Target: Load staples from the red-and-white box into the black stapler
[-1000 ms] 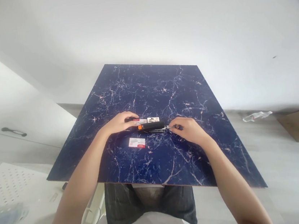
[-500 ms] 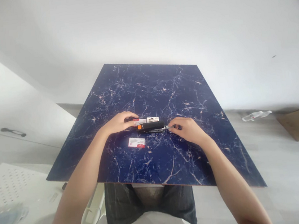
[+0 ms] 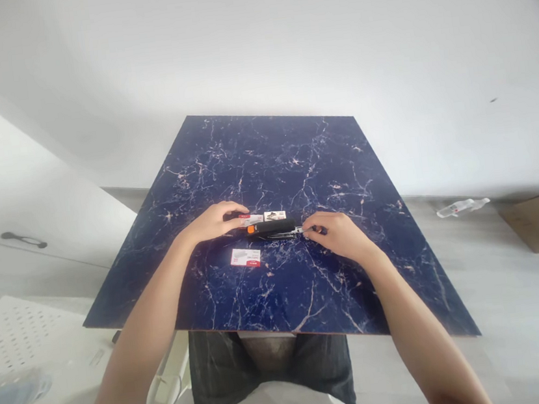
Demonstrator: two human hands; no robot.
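Beyond the near red-and-white box [image 3: 245, 257], contents not visible, the black stapler [image 3: 271, 228] lies left to right on the blue table [image 3: 274, 162]; the right hand [image 3: 332, 230] pinches its metal end, but I cannot tell whether the left hand [image 3: 220, 221], at the opposite end, grips. For control, I would steady the body and work the metal straight along its length, without twisting. Just far of it, two small boxes [image 3: 275, 216] lie side by side, contents hidden from me.
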